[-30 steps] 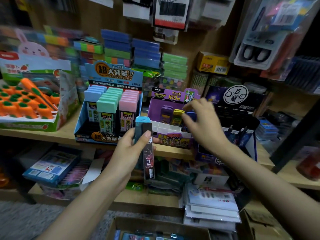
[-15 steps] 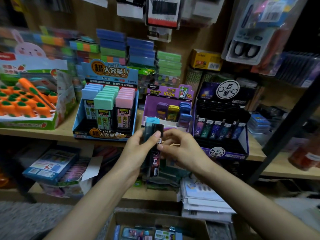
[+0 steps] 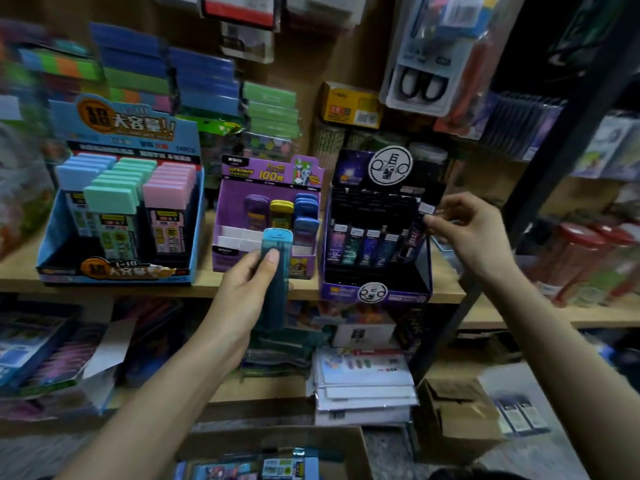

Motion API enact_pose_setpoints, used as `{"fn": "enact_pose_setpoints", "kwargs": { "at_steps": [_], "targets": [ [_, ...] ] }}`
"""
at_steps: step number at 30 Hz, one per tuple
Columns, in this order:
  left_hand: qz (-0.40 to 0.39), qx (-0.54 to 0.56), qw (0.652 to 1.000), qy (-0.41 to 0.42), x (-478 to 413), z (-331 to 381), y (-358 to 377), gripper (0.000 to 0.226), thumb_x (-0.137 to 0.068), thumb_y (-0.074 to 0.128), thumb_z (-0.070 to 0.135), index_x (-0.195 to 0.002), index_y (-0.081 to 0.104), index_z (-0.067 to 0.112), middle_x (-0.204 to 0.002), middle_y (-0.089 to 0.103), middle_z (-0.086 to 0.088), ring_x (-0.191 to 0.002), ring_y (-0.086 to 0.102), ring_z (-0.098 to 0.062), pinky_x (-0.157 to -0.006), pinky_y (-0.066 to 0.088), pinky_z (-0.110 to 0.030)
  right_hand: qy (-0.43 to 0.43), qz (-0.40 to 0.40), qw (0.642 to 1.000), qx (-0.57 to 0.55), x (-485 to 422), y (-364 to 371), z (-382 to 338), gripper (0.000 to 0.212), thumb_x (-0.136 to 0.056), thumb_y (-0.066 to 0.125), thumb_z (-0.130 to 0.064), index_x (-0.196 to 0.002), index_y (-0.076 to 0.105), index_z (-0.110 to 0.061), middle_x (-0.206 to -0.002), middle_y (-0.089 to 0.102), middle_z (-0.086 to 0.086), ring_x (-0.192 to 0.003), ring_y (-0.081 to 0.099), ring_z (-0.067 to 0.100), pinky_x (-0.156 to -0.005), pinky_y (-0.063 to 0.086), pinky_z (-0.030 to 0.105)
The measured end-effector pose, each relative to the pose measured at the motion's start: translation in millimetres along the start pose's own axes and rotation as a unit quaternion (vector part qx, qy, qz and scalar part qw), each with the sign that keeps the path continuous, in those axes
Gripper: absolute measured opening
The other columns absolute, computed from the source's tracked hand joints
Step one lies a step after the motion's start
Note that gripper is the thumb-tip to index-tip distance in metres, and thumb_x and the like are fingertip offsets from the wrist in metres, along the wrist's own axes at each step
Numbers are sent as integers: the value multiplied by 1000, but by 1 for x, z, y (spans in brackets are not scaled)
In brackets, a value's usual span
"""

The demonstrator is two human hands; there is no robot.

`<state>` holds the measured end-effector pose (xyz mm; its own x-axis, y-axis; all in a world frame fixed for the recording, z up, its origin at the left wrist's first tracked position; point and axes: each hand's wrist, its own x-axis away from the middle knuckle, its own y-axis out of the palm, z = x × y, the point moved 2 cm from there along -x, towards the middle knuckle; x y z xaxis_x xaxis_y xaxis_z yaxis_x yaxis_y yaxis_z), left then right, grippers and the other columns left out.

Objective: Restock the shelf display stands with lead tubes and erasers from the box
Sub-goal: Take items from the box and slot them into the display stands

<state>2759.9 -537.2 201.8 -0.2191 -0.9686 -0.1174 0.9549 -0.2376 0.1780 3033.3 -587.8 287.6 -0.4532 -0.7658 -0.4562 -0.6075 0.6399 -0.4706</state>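
My left hand (image 3: 244,292) grips a blue lead tube (image 3: 277,271) upright, just in front of the purple display stand (image 3: 266,258). My right hand (image 3: 474,233) pinches a black lead tube (image 3: 417,233) by its top at the right end of the black and purple display stand (image 3: 375,292), among the row of dark tubes there. The blue display stand (image 3: 117,271) to the left holds blue, green and pink capped tubes. The cardboard box (image 3: 277,455) with more packs sits low in front of me.
Wooden shelf (image 3: 207,289) carries the three stands. Stacked eraser packs and a yellow box (image 3: 349,105) stand behind them. Stacked packs and papers (image 3: 363,386) fill the lower shelf. A small open carton (image 3: 453,417) is on the floor at right. A dark shelf post (image 3: 554,161) rises at right.
My right hand took the black tube from my left hand and carried it right to the black and purple stand. My left hand now holds only the blue tube.
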Motion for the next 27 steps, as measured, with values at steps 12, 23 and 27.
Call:
{"fn": "enact_pose_setpoints", "kwargs": {
  "at_steps": [12,23,27],
  "targets": [
    [-9,-17,1000,-8,2,-9,8,14,-94,47,36,-91,61,35,-73,70,19,-67,66,2,-67,45,-24,-57,-27,996,57,4,23,28,15,-85,67,-10,-99,62,-12,-81,63,-2,-77,59,11,-67,45,8],
    [-5,-20,999,-25,-2,-14,2,16,-89,49,43,-95,62,37,-82,71,17,-73,68,-2,-74,45,-30,-36,-88,995,17,-9,19,25,15,-82,67,-1,-90,61,-13,-81,65,2,-78,62,18,-79,54,36],
    [0,-16,1000,-26,-3,-13,1,15,-89,50,43,-94,62,37,-80,71,18,-72,67,-1,-75,46,-32,-31,-134,990,7,-13,12,29,14,-82,68,-4,-92,63,-10,-84,69,6,-83,67,24,-82,55,44]
  ]
}}
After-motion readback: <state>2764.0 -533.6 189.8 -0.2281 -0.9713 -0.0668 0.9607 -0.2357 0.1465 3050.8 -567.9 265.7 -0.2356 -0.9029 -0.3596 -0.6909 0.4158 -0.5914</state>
